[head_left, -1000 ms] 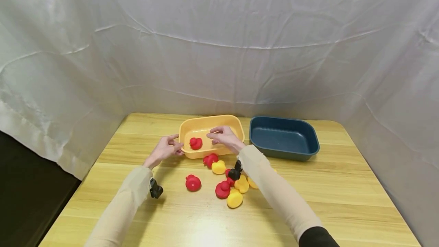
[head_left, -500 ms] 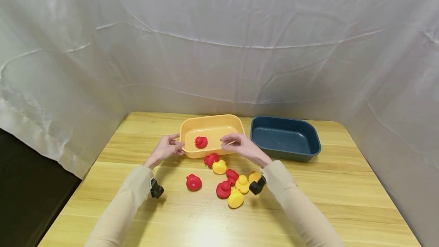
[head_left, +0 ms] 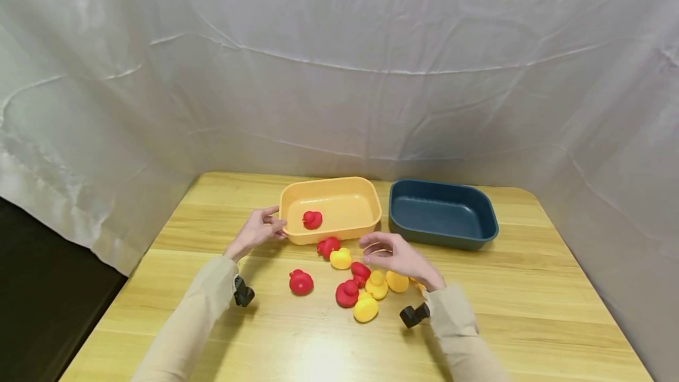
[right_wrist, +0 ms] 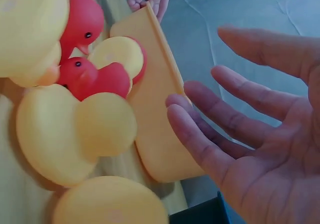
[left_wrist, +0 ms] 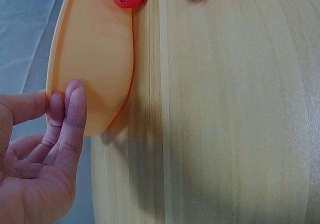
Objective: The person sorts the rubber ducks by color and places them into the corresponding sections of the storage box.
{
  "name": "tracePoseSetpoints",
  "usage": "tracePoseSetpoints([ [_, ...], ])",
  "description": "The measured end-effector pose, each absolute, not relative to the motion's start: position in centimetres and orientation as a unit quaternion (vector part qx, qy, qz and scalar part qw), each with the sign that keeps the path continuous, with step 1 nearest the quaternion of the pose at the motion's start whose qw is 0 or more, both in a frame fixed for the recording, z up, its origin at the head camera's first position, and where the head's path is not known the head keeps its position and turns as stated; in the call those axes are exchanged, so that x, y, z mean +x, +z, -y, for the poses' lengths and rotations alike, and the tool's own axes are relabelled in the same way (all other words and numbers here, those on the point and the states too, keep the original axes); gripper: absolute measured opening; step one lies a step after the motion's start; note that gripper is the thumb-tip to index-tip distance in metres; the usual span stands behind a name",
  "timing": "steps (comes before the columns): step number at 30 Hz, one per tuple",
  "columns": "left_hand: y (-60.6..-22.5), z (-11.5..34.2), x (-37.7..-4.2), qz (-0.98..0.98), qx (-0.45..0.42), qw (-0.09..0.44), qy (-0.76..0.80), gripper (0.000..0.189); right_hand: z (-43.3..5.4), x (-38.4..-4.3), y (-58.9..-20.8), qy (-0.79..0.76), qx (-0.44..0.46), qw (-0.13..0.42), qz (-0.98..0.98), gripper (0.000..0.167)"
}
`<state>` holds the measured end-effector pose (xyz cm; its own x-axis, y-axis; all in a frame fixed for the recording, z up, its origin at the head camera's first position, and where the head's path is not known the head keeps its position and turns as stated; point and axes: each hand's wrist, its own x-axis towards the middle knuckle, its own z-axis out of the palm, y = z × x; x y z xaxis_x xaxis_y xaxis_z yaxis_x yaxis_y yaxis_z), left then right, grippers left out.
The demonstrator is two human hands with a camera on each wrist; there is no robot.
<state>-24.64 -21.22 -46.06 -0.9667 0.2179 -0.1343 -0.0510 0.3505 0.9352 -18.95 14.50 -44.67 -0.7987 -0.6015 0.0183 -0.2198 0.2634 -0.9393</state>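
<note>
My left hand (head_left: 256, 230) pinches the left end of a yellow plastic bin (left_wrist: 95, 59), thumb and fingers on either side of its rim. Inside the bin lies one red rubber duck (head_left: 312, 220). My right hand (head_left: 399, 254) hovers above the duck pile with fingers spread and relaxed, holding nothing, as the right wrist view confirms. Below and left of it are a red rubber duck (head_left: 361, 272) and a yellow rubber duck (head_left: 376, 285). Another yellow rubber duck (head_left: 397, 281) lies under its wrist side.
A dark blue bin (head_left: 443, 241) stands right of the yellow one, nothing inside. A lone red duck (head_left: 301, 282) sits on the wooden table (head_left: 530, 287) toward the left. Another red duck (head_left: 329, 247) is close to the yellow bin's front wall. A pale curtain (head_left: 339, 105) hangs behind.
My right hand has withdrawn from over the yellow bin, moving right and toward me to above the ducks. My left hand stays on the bin's rim. The duck inside shifted slightly right, then settled.
</note>
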Motion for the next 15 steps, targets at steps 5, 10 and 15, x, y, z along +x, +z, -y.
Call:
tracePoseSetpoints([
  [5, -46.1, 21.3, -24.7, -0.814, 0.055, 0.115, 0.566, 0.063, -14.4, -18.5, -45.4, -0.529, -0.271, 0.188, -0.782, 0.044],
  [10, -46.1, 21.4, -24.7, -0.811, 0.055, 0.117, 0.570, 0.063, -14.3, -18.4, -45.7, -0.524, -0.280, 0.192, -0.781, 0.043],
  [15, -46.1, 21.4, -24.7, -0.811, 0.053, 0.119, 0.570, 0.063, -14.2, -18.5, -46.1, -0.512, -0.292, 0.204, -0.782, 0.040],
])
